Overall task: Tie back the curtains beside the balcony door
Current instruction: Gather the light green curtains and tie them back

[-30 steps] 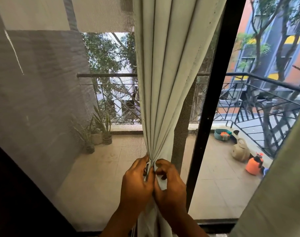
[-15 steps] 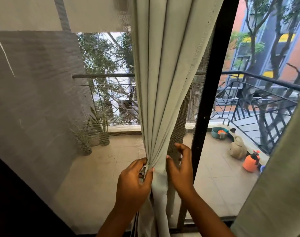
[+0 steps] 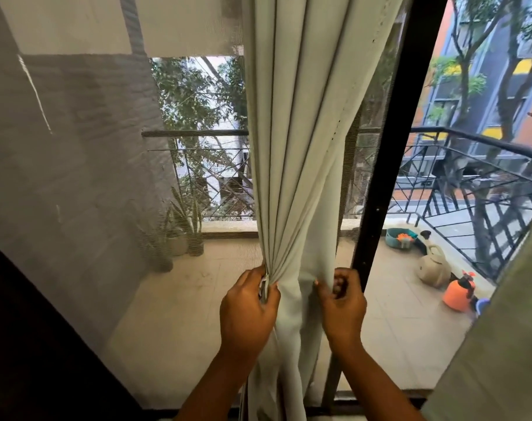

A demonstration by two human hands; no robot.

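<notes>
**At the balcony door, both hands are holding the gathered curtain**

Before the balcony door, the pale curtain point(image 3: 301, 141) is hanging down the middle of the view and is narrowing to a bunch low in the picture. The left hand point(image 3: 247, 314) is gripping the gathered folds on their left side, with thumb and fingers closed around the cloth; something small and pale is showing between its fingers, but I cannot tell what it is. The right hand point(image 3: 343, 305) is pinching the right edge of the same curtain, its fingers curled on the cloth. The two hands are standing near each other, with a flat strip of cloth between them. Below them the curtain is falling loose to the bottom of the view.

Just right of the curtain, the black door frame point(image 3: 401, 147) is running up at a slant. A mesh screen point(image 3: 76, 177) is covering the left side. A second curtain point(image 3: 501, 344) is filling the lower right corner.

Outside, potted plants point(image 3: 182, 235) are standing on the balcony floor point(image 3: 198, 299) by the railing point(image 3: 477, 165). An orange sprayer point(image 3: 457, 294), a beige watering can point(image 3: 434, 267) and a teal basin point(image 3: 399, 237) are lying along the right side. No writing or label is readable anywhere.
</notes>
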